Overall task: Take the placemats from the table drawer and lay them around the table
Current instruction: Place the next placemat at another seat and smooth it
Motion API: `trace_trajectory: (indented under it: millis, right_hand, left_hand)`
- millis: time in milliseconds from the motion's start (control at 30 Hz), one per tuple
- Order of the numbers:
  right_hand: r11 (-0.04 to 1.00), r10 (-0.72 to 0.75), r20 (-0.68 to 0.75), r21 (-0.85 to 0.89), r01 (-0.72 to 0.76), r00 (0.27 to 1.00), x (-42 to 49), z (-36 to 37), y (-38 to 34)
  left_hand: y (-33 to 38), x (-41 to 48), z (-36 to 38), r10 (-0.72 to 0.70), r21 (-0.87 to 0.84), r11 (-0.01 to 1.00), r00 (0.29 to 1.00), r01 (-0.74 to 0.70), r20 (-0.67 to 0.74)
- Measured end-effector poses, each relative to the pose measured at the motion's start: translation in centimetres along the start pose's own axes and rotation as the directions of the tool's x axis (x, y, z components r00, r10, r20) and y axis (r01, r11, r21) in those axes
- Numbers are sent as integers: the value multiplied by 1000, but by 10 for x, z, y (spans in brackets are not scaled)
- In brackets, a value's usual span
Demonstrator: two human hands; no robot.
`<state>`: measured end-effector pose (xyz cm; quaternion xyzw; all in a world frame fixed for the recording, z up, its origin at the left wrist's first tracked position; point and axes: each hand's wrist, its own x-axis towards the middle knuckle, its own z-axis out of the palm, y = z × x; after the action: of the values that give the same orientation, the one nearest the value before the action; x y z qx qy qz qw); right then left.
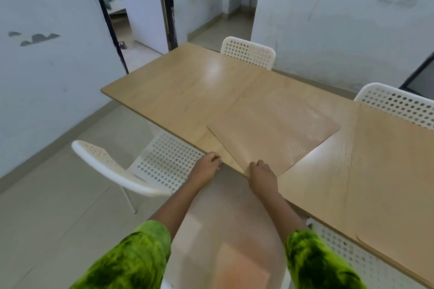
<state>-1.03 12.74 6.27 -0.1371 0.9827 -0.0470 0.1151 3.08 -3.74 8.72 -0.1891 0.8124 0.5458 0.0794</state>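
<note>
Hands: two, both bare, with green sleeves (131,256) on the forearms. The left hand (206,166) sits at the near edge of the tabletop (178,91); the right hand (261,172) sits at the same edge, just to its right.
Left fingers: curled together at the tabletop edge; whether they pinch anything cannot be told.
Right fingers: bent down onto the near corner of the placemat (274,134); whether they clamp it or only press on it cannot be told.
Placemats: one plainly visible, a thin tan sheet lying flat on the tabletop, turned at an angle, its near corner under the right hand. A second flat tan sheet (385,248) seems to lie at the right near edge of the tabletop, but its outline is faint and cut by the frame.
Chairs: four white perforated ones around the tabletop. One chair (150,166) is left of the hands on the near side, two chair backs (249,53) (399,103) stand on the far side, and a fourth chair (352,258) is partly under the near edge at the right.
Drawer: not distinguishable; a blurred pale tan surface (225,230) fills the space between the forearms below the tabletop edge, and what it is cannot be made out.
Doorway (122,14): beyond the far left corner of the tabletop, contents blurred.
</note>
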Motion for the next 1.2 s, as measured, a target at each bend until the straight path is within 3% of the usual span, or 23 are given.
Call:
trace_trajectory:
  millis: [200, 400, 633, 767, 867, 967, 1033, 1100, 1200]
  right_hand:
    - [998, 49, 17, -33, -49, 999, 10, -2, -3]
    - [976, 191, 104, 86, -200, 976, 12, -15, -11]
    - [914, 401, -187, 145, -379, 897, 0, -41, -34]
    - [922, 388, -337, 125, -368, 858, -3, -61, -43]
    - [937, 346, -361, 87, -338, 866, -13, -68, -59]
    - [969, 218, -296, 183, -168, 930, -27, -63, -84]
    - [920, 169, -221, 386, -73, 960, -33, -59, -96]
    - [821, 214, -138, 562, -101, 967, -32, -63, -97]
    - [740, 326, -112, 648, -180, 939, -25, -73, -87]
  left_hand:
    - [-7, 40, -31, -54, -90, 994, 990, 65, 128]
    - [-9, 61, -73, -38, -175, 980, 957, 91, 286]
    - [6, 71, -78, -72, -247, 944, 864, 221, 498]
    - [15, 77, -64, -57, -318, 901, 807, 295, 588]
    - [25, 80, -50, -38, -413, 825, 767, 386, 641]
    - [33, 77, -39, -59, -464, 764, 764, 448, 642]
    - [33, 73, -32, -151, -488, 738, 819, 465, 553]
    - [28, 76, -31, -226, -539, 727, 889, 426, 398]
    - [26, 76, -55, -110, -645, 701, 940, 303, 322]
